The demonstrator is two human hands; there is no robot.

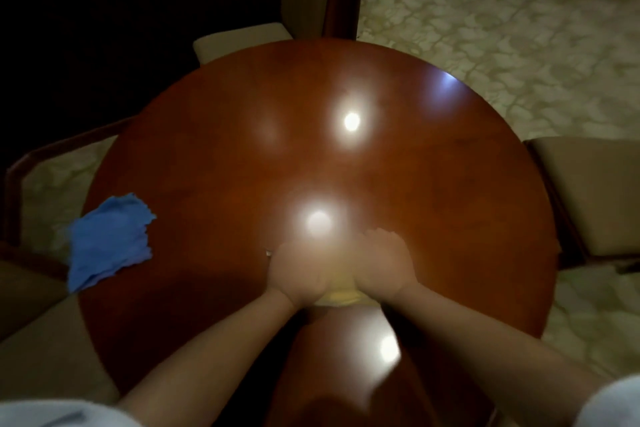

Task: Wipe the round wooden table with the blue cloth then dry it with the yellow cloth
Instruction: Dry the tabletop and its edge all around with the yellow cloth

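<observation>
Yellow cloth [341,296]: at counter [450,218] near-centre, mostly covered by both hands.
Left grip [299,272]: flat, fingers extended, pressing cloth.
Right grip [381,265]: same.
Blue cloth [109,243]: discarded at left edge, overhanging.
Progress: wiping judged complete; drying underway, far half apparently remaining.

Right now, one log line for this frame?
phase: drying | left hand, right hand: pressing yellow cloth on round wooden table | blue cloth: left edge, untouched
</observation>
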